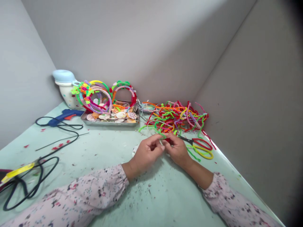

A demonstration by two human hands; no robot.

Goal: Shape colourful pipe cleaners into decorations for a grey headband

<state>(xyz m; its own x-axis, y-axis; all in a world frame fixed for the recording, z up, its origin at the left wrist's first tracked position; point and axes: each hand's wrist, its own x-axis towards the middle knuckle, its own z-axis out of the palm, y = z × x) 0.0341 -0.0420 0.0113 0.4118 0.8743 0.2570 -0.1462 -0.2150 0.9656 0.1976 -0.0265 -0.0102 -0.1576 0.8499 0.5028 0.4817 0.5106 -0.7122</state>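
My left hand (147, 154) and my right hand (178, 150) meet over the middle of the table, fingertips almost touching. Both are closed in a pinch around a thin green pipe cleaner (162, 135), whose far end merges with the pile behind. Some red shows between the fingertips; whether it is held cannot be made out. Just beyond lies a tangled heap of coloured pipe cleaners (175, 115). Scissors (201, 147) with a red and a yellow handle rest beside my right hand, their blades partly over the loose strands.
A metal tray (111, 124) of seashells (120, 114) carries several colourful wrapped headbands (99, 97). To its left stand a white cup with a blue lid (67, 90) and a blue glue gun (62, 117). A black cable (42, 176) loops across the left side. Grey walls enclose the table.
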